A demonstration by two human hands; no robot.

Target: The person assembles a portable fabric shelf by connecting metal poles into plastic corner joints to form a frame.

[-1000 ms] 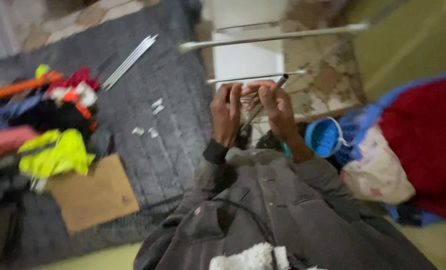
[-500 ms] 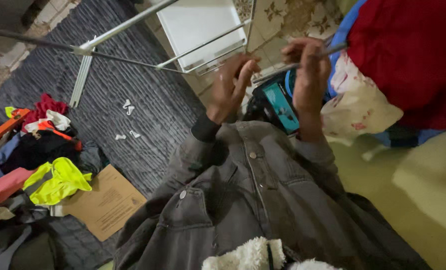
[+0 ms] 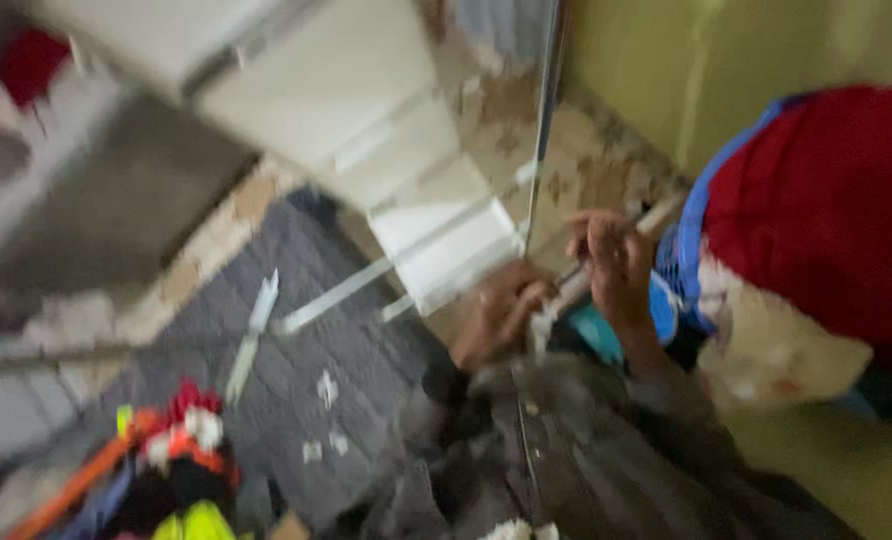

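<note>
The view is badly blurred, so only broad shapes can be trusted. Largest is the red bundle (image 3: 816, 210) with a blue edge, filling the 3 o'clock side. At 11 to 12 o'clock stands a white shelf unit (image 3: 406, 180) with pale metal rails; a grey rug (image 3: 296, 340) spreads toward 8 o'clock, with a heap of bright clothes (image 3: 176, 470) at 7 o'clock and small white bits (image 3: 326, 390) scattered on the rug.

A thin metal rod (image 3: 656, 215) lies just at the hands, its long axis running from about 7 o'clock up to 1 o'clock, its upper end poking out toward the red bundle. The right hand (image 3: 611, 260) is the nearer one: its fingers are curled closed around the rod near the upper end. The left hand (image 3: 501, 315) sits lower, at 8 o'clock from the right, fingers bent; it seems to meet the rod's lower end, but whether it truly grips is lost in the blur. A blue object (image 3: 606, 335) lies just under the hands.
</note>
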